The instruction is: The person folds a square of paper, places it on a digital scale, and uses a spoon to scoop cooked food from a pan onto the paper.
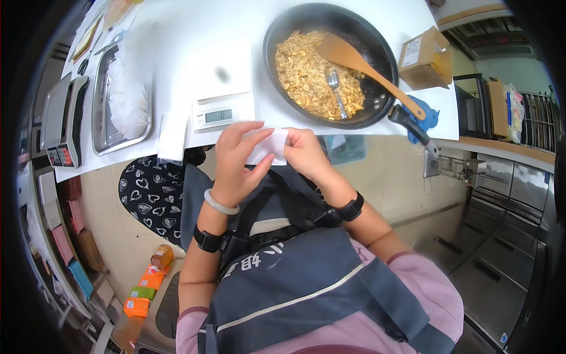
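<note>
At the white table's (247, 13) near edge, a small white pouch (275, 143) slants up rightward, its long axis partly hidden. The right hand (306, 154) pinches its right edge; the left hand (236, 156), half-open, has fingertips against it. Beyond: digital scale (223, 117), pan (383, 44) of golden flakes (295, 65), cardboard box (433, 62) with unreadable label (411, 52); steel cabinets (471, 236) rightward.

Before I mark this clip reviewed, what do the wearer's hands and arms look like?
Both hands are ungloved. The left hand has a pale, rounded bangle and a black wrist strap; the right hand has a black wristband. Short mauve sleeves end in darker cuffs.
</note>
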Demonstrator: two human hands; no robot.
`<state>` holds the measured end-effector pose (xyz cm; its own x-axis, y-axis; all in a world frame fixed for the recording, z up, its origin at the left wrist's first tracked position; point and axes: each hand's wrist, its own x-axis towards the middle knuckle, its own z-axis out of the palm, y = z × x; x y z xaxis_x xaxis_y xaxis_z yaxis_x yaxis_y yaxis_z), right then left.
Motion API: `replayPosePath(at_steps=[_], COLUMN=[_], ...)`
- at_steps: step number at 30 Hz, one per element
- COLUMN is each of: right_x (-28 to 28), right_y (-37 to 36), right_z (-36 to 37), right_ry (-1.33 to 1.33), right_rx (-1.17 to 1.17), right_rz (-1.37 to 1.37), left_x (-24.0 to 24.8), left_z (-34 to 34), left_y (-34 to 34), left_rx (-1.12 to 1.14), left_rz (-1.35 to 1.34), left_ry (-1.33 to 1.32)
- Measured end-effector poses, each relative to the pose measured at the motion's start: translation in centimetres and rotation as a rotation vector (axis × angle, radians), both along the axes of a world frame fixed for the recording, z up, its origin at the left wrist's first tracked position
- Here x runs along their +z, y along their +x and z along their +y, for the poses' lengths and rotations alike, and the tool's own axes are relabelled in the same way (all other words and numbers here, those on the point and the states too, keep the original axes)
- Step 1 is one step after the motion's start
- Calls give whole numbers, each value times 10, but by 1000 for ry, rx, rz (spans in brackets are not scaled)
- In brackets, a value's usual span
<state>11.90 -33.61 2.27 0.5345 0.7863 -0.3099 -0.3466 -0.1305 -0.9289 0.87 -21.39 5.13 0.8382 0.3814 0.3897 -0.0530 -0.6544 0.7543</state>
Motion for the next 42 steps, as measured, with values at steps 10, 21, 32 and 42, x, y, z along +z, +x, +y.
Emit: replayPosePath(at_steps=[10, 21, 32, 42], right_x=[-4, 7, 29, 10], right_y=[5, 4, 141, 166], right_z=[-3, -3, -20, -19], right_ry=[-37, -99, -694, -1049], right_rx=[170, 51, 20, 300], right_rz=[168, 161, -1080, -1026], left_x=[-10, -31, -26, -34], left_z=[1, 1, 13, 8], left_y=[-3, 1, -10, -12], left_rx=[-92, -46, 212, 155], left_rz=[24, -79, -143, -119], left_ry=[-80, -33, -196, -312])
